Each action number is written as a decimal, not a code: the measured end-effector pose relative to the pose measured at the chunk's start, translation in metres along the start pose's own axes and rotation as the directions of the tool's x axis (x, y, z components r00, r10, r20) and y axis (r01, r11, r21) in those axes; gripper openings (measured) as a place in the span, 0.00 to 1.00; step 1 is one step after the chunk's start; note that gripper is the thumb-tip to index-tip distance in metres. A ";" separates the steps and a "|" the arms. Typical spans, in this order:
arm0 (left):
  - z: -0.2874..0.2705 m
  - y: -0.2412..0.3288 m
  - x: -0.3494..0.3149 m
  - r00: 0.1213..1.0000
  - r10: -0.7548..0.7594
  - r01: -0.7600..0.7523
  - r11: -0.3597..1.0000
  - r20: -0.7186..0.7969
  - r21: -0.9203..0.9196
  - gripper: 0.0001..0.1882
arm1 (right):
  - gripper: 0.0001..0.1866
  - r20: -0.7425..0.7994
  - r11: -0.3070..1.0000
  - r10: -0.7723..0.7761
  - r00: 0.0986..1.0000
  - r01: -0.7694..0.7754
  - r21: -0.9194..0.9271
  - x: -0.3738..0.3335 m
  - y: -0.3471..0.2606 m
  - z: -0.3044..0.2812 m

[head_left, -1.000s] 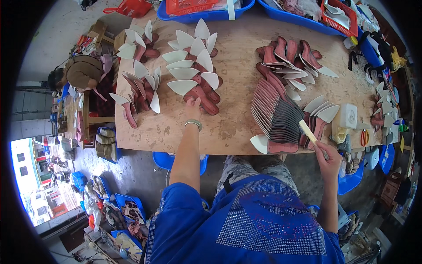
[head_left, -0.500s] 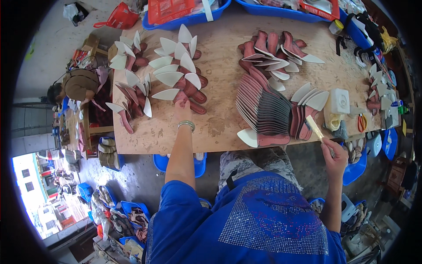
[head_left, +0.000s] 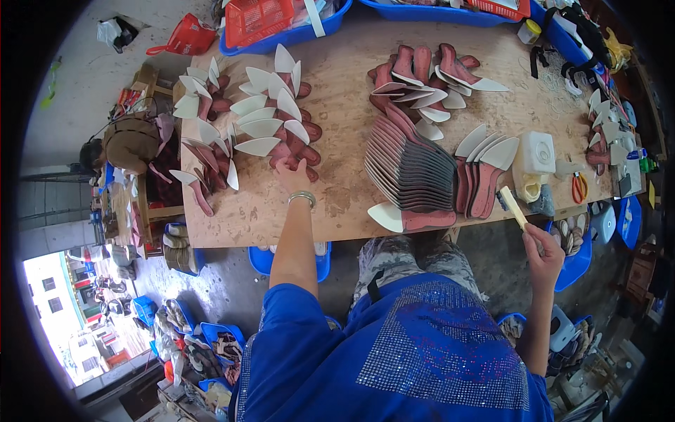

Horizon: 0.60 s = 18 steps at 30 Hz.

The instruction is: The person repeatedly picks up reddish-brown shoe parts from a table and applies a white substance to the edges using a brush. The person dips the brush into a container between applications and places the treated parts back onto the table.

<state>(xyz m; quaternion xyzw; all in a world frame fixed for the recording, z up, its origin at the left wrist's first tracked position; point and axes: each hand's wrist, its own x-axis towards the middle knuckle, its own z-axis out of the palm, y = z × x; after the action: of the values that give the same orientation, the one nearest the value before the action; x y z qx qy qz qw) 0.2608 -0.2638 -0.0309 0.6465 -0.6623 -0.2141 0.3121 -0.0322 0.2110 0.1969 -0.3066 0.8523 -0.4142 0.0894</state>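
My left hand [head_left: 291, 177] reaches onto the near end of a pile of reddish shoe insoles [head_left: 307, 152] with white pointed toe ends. Its fingers are spread and touch the lowest insoles; none is lifted. My right hand [head_left: 543, 254] is closed round the pale handle of a brush [head_left: 514, 207], held over the table's near edge with its dark bristles facing left. Left of the brush, several white-toed insoles [head_left: 482, 184] lie fanned. Beside them is a dense overlapping row of insoles [head_left: 411, 169], with a single insole [head_left: 429, 219] along its near side.
More insole piles lie at the table's far left [head_left: 211, 144] and far middle [head_left: 422, 74]. A white plastic jug [head_left: 538, 151] and orange-handled scissors [head_left: 579, 188] are at the right. Blue tubs [head_left: 281, 40] line the back edge. A person [head_left: 130, 141] bends at the left.
My left hand has spread its fingers over the near insoles, shifting slightly nearer. My right hand with the brush has moved slightly right and nearer. The view has shifted a little.
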 end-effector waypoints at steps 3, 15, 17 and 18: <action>-0.003 0.004 0.009 1.000 -0.021 0.021 0.999 0.015 0.043 0.28 | 0.10 0.001 1.000 0.012 1.000 -0.012 0.012 0.000 0.002 0.000; -0.002 0.012 0.007 0.995 0.086 -0.092 0.983 0.040 0.158 0.31 | 0.10 -0.035 1.000 0.020 0.999 -0.020 0.005 0.004 -0.004 0.006; 0.003 0.008 0.004 0.993 0.115 -0.118 0.984 0.029 0.132 0.32 | 0.10 -0.065 1.000 0.024 0.998 -0.024 0.013 0.005 -0.002 0.005; 0.000 0.003 0.006 0.987 0.160 -0.159 0.980 0.005 0.119 0.32 | 0.10 -0.088 0.999 0.026 0.996 -0.025 0.022 0.008 0.001 0.006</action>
<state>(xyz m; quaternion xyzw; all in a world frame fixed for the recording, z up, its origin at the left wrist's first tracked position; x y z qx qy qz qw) 0.2584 -0.2700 -0.0277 0.6093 -0.7228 -0.1471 0.2909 -0.0363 0.2031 0.1926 -0.2760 0.8549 -0.4351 0.0601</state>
